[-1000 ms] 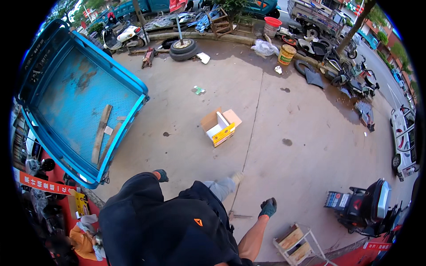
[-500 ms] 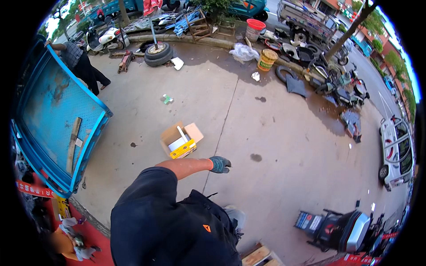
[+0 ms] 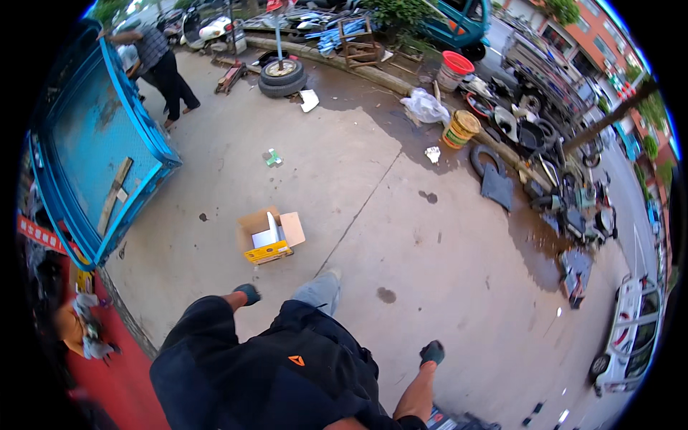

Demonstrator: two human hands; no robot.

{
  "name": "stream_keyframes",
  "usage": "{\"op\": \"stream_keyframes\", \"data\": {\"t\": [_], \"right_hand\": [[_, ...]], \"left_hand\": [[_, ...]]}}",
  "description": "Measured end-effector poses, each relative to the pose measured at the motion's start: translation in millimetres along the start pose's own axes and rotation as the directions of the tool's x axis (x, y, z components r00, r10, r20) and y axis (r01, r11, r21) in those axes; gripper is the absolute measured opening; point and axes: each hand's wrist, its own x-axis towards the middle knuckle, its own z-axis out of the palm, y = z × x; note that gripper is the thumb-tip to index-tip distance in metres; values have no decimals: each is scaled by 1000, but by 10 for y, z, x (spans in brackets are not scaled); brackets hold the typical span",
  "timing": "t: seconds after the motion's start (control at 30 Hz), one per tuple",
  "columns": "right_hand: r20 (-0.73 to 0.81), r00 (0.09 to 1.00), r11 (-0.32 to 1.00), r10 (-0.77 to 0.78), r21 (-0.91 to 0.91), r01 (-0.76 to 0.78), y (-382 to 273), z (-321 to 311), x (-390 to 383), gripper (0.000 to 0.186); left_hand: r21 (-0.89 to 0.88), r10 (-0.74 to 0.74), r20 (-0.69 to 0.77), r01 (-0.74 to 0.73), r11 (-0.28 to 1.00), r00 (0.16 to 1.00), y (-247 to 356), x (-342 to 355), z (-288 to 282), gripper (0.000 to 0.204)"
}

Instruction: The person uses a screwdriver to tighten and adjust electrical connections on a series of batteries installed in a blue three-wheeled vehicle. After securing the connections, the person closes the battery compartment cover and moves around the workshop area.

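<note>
My left hand [image 3: 249, 294], in a dark glove, hangs beside my body. It is nearest to an open cardboard box [image 3: 266, 251] on the concrete but does not touch it. The box has a yellow printed side, raised brown flaps and a white piece inside. No object shows in my left hand, and its fingers are too small and blurred to tell apart. Out to the right my right hand [image 3: 432, 352], gloved too, is held away from my body with its fingers curled in and nothing visible in it. My leg [image 3: 321, 290] in light grey trousers steps forward.
A blue truck-bed body [image 3: 86, 143] stands on edge at left, with a person [image 3: 161, 68] at its far end. Green-and-white litter [image 3: 272, 158] lies beyond the box. Wheels [image 3: 282, 77], a yellow bucket [image 3: 461, 129] and motorcycle parts [image 3: 573, 208] line the kerb.
My left arm has swung back from across my front to my left side. My right hand and a leg have come into view. The box sits further left in the picture.
</note>
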Motion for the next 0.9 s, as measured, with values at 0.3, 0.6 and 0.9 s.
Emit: {"op": "stream_keyframes", "data": {"t": [0.3,0.6,0.9], "right_hand": [[133,973,977,188,-128,-172,-1801,2739,1426,15],[339,927,868,157,-495,34,-2767,5481,2404,27],[420,821,849,387,-509,-139,-3983,9198,3646,32]], "left_hand": [[-78,57,-41,-60,995,998,259,1276,-744,64],[-692,21,-454,-367,622,891,2009,2297,-5493,55],[-309,-242,43,243,919,969,637,4228,-5049,56]]}}
